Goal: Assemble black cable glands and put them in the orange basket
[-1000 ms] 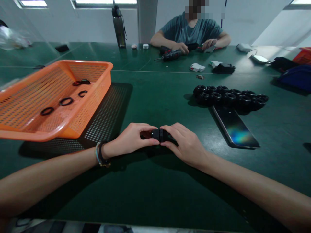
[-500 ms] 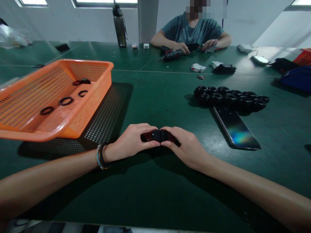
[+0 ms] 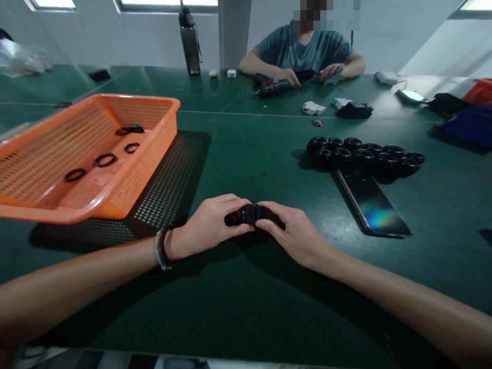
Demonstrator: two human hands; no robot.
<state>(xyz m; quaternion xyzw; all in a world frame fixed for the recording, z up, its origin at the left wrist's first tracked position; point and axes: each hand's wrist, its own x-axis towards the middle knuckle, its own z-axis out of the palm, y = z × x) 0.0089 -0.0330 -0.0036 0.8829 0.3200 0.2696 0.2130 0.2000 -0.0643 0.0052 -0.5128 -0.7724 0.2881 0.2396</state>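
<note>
Both my hands meet over the near middle of the green table (image 3: 246,302). My left hand (image 3: 219,218) is closed on the left side of a small black part (image 3: 248,214). My right hand (image 3: 292,228) pinches the right side of the same part between thumb and fingers. A narrow gap or seam shows in the part between the fingertips. Fingers cover most of it, so its exact kind cannot be made out. To the right lies a double row of black ring-shaped parts (image 3: 363,155), each with a round opening on top.
An orange perforated basket (image 3: 146,174) holding several black rings (image 3: 105,160) stands at the left. A phone (image 3: 372,202) lies at the right. Across the table a person (image 3: 303,54) sits with hands near a power drill (image 3: 272,88). A dark bottle (image 3: 190,46) stands at the back.
My right fingers have shifted slightly on the black part, baring a little more of it. Everything else looks nearly the same.
</note>
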